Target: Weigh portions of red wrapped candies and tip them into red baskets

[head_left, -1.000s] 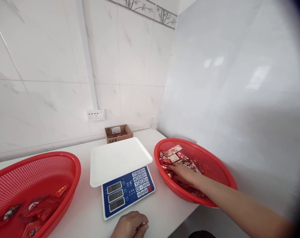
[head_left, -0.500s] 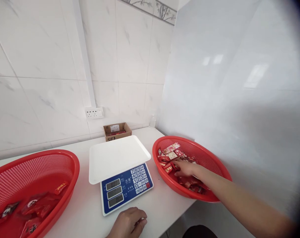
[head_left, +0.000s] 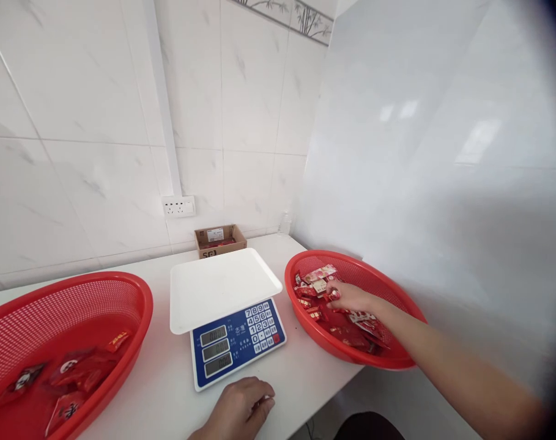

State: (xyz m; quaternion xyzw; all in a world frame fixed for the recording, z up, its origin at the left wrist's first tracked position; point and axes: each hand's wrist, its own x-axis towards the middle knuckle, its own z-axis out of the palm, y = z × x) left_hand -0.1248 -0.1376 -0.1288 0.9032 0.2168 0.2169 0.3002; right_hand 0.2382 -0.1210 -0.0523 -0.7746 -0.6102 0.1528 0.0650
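Note:
My right hand [head_left: 351,297] reaches into the red basket [head_left: 300,327] on the right, its fingers closed on a small red packet [head_left: 333,294]. Under and around it lie several red, pink and white packets [head_left: 321,273]. My left hand [head_left: 244,403] rests on the white table in front of the scale, fingers curled together; whether anything is inside them is hidden. Between the two baskets stands a scale with a blue keypad panel [head_left: 236,342] and a bare white tray [head_left: 225,290].
Another red basket [head_left: 144,305] on the left holds several red packets [head_left: 78,373]. Behind the scale, a small cardboard box [head_left: 221,249] stands near the tiled wall, with a clear bottle [head_left: 285,223] to its right. The table's edge runs below the right basket.
My right hand has lifted slightly from the packets, and its fingers have closed on a small one. Packets beneath it have shifted. My left hand remains in front of the scale.

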